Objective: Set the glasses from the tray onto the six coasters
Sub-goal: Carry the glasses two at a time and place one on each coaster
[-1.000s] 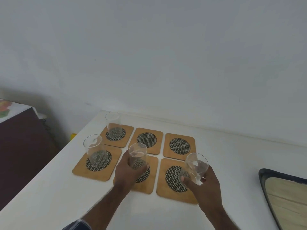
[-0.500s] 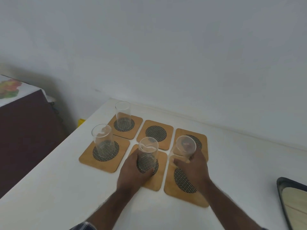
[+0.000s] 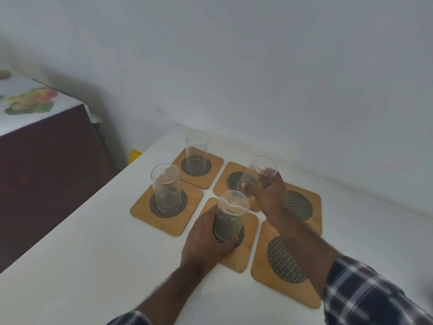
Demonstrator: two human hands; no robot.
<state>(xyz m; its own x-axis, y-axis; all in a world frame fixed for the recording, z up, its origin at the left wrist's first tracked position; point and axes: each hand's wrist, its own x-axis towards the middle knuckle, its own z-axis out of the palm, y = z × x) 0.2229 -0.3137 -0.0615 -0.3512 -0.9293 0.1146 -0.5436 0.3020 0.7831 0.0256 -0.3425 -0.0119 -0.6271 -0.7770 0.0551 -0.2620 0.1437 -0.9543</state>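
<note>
Glasses: two are standing free on the coasters (image 3: 166, 221) nearest the desk's (image 3: 70, 266) left edge. Left hand (image 3: 206, 240) is gripping a third glass (image 3: 230, 218) on the front-middle coaster; right hand (image 3: 269, 195) is gripping a tilted fourth glass (image 3: 256, 177) over the back-middle coaster.

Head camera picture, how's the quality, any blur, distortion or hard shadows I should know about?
Head view: soft, even light with only faint shadows on the white table; wide-angle bending curves the table's far edge; the right hand and its tilted glass look slightly motion-smeared, as does the plaid sleeve; the two standing glasses on the left coasters are fairly sharp, with little glare.
</note>
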